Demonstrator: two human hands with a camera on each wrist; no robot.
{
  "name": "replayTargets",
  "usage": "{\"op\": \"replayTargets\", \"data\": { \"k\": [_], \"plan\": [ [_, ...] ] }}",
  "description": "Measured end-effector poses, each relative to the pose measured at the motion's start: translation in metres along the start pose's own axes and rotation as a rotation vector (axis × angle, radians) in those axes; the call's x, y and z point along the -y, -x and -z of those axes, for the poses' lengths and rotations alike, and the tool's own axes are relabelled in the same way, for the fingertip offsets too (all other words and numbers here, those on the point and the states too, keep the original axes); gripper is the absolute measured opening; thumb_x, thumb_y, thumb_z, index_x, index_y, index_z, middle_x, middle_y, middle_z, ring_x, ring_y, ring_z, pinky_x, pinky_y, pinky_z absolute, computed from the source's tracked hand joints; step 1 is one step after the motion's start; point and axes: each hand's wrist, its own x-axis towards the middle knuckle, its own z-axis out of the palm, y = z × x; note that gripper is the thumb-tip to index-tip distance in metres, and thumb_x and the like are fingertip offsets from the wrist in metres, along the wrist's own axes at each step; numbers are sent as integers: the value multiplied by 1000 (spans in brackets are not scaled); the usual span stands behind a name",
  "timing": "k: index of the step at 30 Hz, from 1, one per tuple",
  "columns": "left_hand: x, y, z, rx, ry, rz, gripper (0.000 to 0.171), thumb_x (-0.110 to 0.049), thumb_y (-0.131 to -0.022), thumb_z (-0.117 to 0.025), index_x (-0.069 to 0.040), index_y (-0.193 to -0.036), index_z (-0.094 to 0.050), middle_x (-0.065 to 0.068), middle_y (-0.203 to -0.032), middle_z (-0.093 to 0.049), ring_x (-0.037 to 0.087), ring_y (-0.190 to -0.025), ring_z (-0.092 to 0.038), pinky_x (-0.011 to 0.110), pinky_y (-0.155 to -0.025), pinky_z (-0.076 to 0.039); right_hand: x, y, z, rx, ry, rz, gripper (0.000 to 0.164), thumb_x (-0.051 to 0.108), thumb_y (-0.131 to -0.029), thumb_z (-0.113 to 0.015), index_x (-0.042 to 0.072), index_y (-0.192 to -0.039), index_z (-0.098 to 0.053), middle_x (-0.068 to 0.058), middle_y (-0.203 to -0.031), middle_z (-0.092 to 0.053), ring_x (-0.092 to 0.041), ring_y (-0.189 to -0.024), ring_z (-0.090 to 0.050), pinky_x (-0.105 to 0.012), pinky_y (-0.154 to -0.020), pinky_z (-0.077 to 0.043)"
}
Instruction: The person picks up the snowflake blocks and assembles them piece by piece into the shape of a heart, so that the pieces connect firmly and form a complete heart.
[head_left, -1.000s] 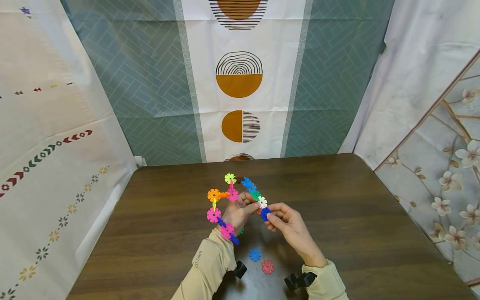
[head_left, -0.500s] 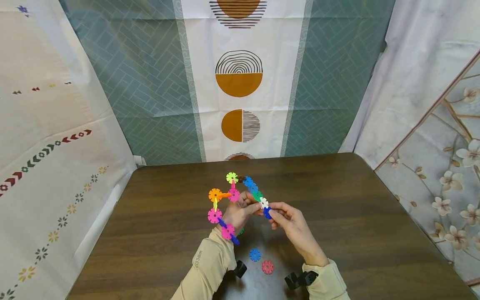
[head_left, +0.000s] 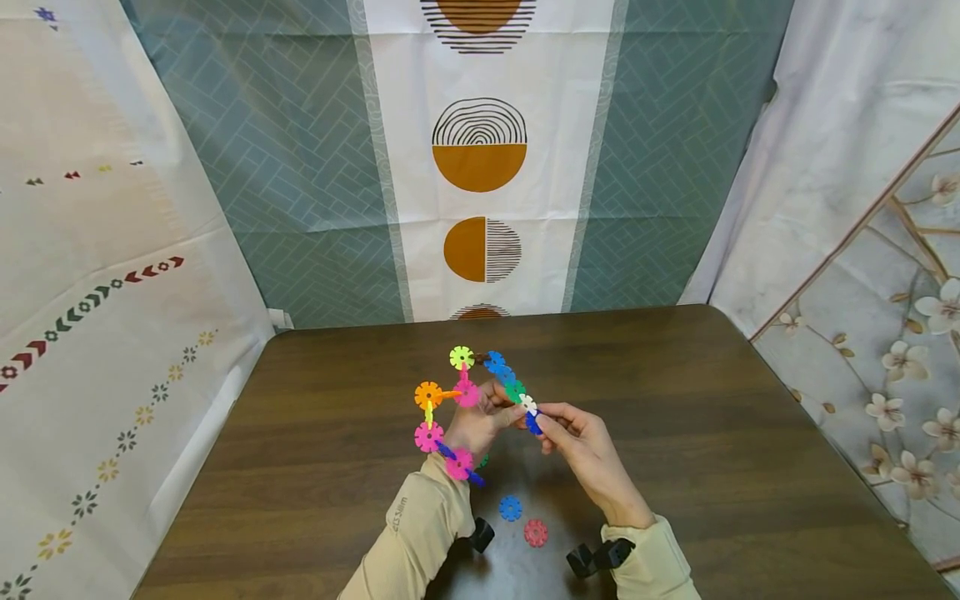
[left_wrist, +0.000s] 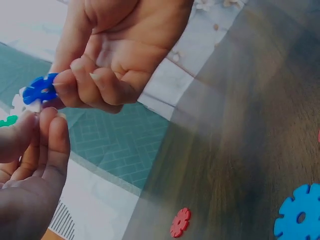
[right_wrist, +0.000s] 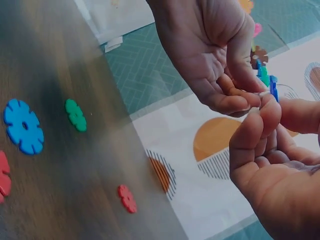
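A chain of notched plastic discs hangs in an open loop around my left hand (head_left: 480, 423). Along it run a yellow-green disc (head_left: 461, 358), an orange disc (head_left: 428, 395), several pink ones, then blue discs and a green disc (head_left: 515, 391). At its right end sits a white disc (head_left: 528, 403), which my left thumb and fingers pinch. Joined edge to edge with it is a dark blue disc (left_wrist: 41, 89), pinched between the thumb and fingers of my right hand (head_left: 585, 446). The fingertips of both hands nearly meet in the right wrist view, mostly covering the white disc.
Loose discs lie on the brown wooden table (head_left: 337, 467): a blue disc (head_left: 511, 508) and a red disc (head_left: 536, 533) between my forearms. A green disc (right_wrist: 76, 115) and another red disc (right_wrist: 127, 198) show in the right wrist view. Patterned cloths hang around the table.
The dark blue disc has tilted and shifted slightly up toward the white one, with my right fingers on it. The chain's lower left end has swung a little to the right.
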Motion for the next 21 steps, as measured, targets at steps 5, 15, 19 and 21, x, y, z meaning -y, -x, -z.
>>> {"op": "replayTargets", "data": {
  "k": [5,15,19,21],
  "plan": [
    [0,-1,0,-11,16,9,18,13,-88,-60,-3,-85,-54,3,-80,-65,13,-70,-62,27,-70,-55,1,0,1,11,9,23,32,18,-95,-63,-5,-118,-62,-19,-98,-65,-22,-76,-60,-28,-71,-56],
    [0,-1,2,61,94,-28,9,4,-92,-61,-2,-96,-66,5,-83,-68,16,-72,-66,31,-74,-57,-2,-1,2,35,-68,86,28,12,-98,-58,-10,-115,-55,-9,-90,-62,-14,-76,-60,-25,-71,-55],
    [-1,-1,5,23,140,9,20,2,-94,-58,10,-112,-61,9,-90,-71,20,-78,-70,37,-79,-57,1,0,3,13,-100,110,27,11,-98,-58,-10,-112,-53,-6,-88,-62,-13,-76,-61,-25,-70,-55],
    [-2,0,8,-3,159,47,23,2,-96,-55,12,-117,-58,12,-95,-71,22,-82,-71,39,-82,-57,2,0,4,5,-108,117,26,11,-98,-58,-10,-112,-53,-5,-88,-62,-13,-75,-61,-25,-70,-55]
  ]
}}
